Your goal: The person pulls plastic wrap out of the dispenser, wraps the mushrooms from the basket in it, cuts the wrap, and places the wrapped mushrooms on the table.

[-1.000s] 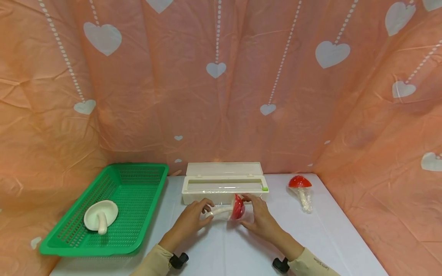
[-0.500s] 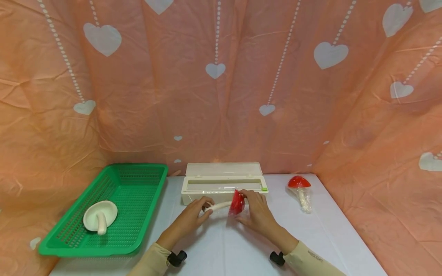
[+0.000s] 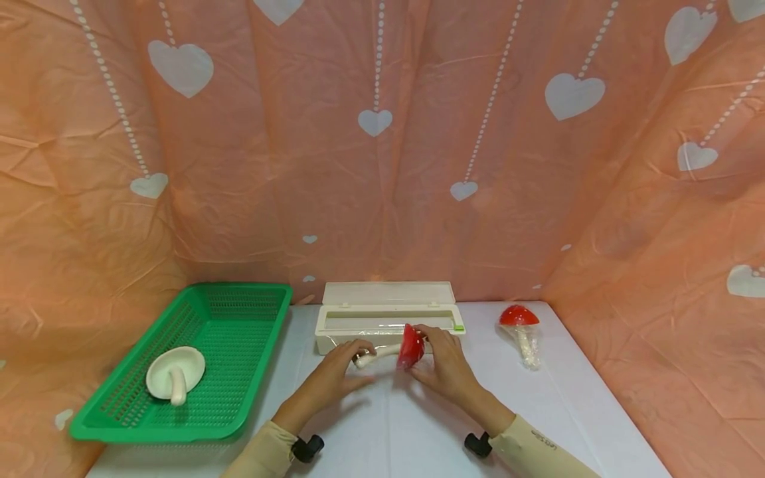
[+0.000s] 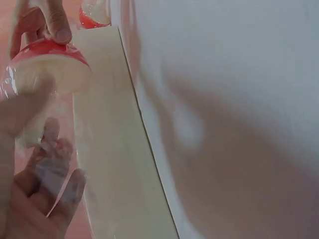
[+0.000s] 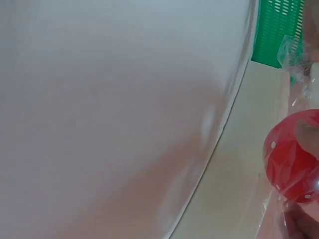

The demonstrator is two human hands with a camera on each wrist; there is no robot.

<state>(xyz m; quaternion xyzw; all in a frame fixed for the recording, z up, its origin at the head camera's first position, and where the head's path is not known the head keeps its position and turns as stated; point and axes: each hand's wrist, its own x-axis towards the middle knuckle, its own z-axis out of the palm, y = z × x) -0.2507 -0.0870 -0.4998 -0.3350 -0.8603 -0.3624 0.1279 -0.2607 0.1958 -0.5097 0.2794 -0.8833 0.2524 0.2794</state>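
Observation:
A toy mushroom with a red, white-spotted cap (image 3: 410,346) and white stem lies sideways above the table, clear cling film around it. My right hand (image 3: 445,365) grips the cap, its thumb and fingers on the red side in the right wrist view. At the stem's end is my left hand (image 3: 340,372), fingers bent loosely beside the stem and thumb held apart. In the left wrist view, film (image 4: 52,172) drapes over the left fingers, and the blurred thumb overlaps the pale underside of the cap. Directly behind stands a white cling film dispenser (image 3: 335,342), lid raised.
A green plastic basket (image 3: 242,398) stands at the left, with a white mushroom (image 3: 175,372) inside. Another red-capped mushroom (image 3: 518,317), its stem wrapped in film, lies on the white table (image 3: 562,398) at the right. A patterned orange curtain (image 3: 269,166) encloses the back and sides.
The mushroom has risen slightly and its cap has turned in the right hand. The left thumb has moved away from the stem's end, while the left fingers stay near it.

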